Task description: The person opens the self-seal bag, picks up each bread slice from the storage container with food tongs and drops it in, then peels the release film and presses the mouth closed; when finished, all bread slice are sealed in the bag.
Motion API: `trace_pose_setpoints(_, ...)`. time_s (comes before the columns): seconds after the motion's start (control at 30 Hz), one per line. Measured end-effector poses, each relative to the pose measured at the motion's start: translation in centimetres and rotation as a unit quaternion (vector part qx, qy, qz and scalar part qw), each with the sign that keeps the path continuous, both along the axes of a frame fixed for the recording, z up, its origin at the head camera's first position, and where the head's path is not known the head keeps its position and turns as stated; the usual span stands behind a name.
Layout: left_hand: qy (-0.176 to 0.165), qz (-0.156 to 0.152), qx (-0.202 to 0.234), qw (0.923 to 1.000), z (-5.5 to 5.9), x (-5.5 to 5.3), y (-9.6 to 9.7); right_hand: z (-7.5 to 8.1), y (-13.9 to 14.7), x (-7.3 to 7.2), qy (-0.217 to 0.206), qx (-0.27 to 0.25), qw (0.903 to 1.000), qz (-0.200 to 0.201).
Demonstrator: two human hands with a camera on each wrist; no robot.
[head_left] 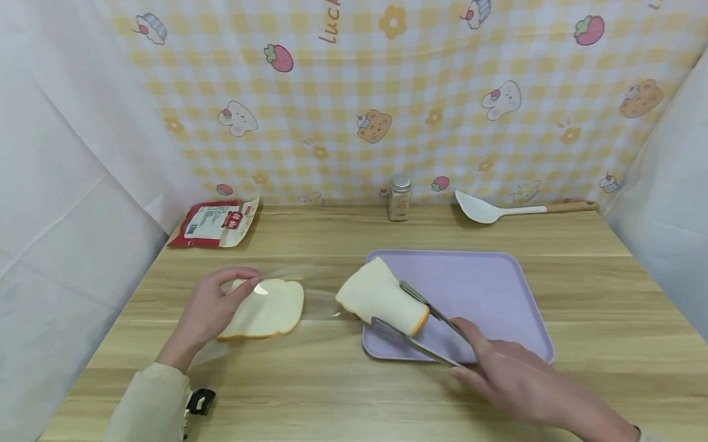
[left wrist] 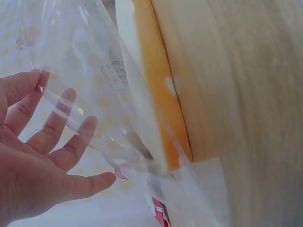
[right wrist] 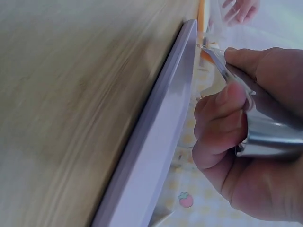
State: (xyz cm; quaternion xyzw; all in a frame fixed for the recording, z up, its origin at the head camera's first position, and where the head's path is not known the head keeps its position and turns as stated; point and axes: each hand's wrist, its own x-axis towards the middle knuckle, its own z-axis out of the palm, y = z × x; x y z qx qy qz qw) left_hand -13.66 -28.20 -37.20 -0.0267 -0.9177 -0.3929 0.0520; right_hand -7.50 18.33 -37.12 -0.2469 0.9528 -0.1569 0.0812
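Observation:
My left hand (head_left: 216,307) pinches the edge of a clear plastic bag (left wrist: 80,101) between thumb and forefinger, its other fingers spread. Beneath that hand a slice of bread (head_left: 274,307) lies flat at the left, overlapped by the film. My right hand (head_left: 509,374) grips metal tongs (right wrist: 277,137), fingers wrapped round the handles. Between the tongs' tips a second bread slice (head_left: 379,294) is held, bent and tilted, over the left edge of the lilac tray (head_left: 473,281). The bag stretches from the left hand toward this second slice.
A red and cream food packet (head_left: 214,224) lies at the back left of the wooden table (head_left: 316,406). Along the back stand a small glass-bodied shaker jar (head_left: 399,199) and, further right, a white spatula (head_left: 481,208) with a wooden handle. A checked curtain hangs behind.

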Motion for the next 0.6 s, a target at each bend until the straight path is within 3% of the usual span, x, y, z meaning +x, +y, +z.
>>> trace_pose_setpoints(0.37,-0.001,-0.002,-0.005,1.0000,0.0,-0.2,0.4,0.4,-0.4,1.3,0.074,0.046,0.9961,-0.012)
trace_pose_setpoints(0.6,0.000,0.000,-0.011,0.9999,0.0,-0.2,0.8,0.8,-0.3,1.5,0.076,0.062,0.9951,-0.006)
